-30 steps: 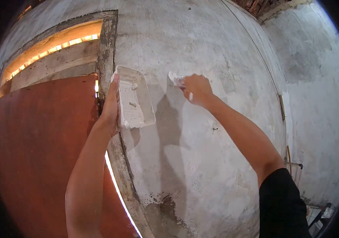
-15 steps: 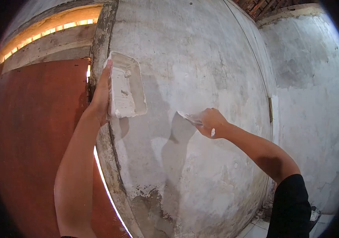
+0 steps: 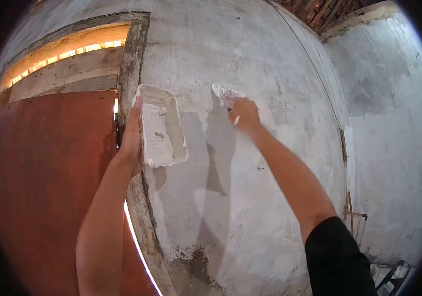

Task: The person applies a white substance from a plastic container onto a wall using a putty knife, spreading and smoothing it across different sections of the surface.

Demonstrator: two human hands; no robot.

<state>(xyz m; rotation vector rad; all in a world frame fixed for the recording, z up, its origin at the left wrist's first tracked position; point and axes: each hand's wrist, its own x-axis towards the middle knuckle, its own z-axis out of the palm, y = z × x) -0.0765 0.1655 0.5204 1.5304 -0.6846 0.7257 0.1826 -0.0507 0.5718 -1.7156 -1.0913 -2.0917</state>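
Note:
My left hand [image 3: 133,135] is closed around the left side of a white rectangular plastic tub [image 3: 179,130], its open top turned toward me. Pale paste coats the tub's inside, with a few lumps on its bottom. Higher up and to the right, my right hand [image 3: 245,116] grips a putty knife [image 3: 227,92] smeared with white paste. The blade lies against the grey plastered wall [image 3: 270,163], its edge pointing up and left. A white smear of paste shows on the right hand.
A red-brown door [image 3: 48,187] stands at the left in a worn frame [image 3: 134,59], with lit slats above it. Another patchy wall [image 3: 388,148] meets this one at the right. A pipe [image 3: 358,215] and some dark items [image 3: 391,278] are low at the right.
My right hand has swept the putty knife upward along the wall, and the forearm is now steeper. The tub sits slightly lower in view as the camera has tilted up.

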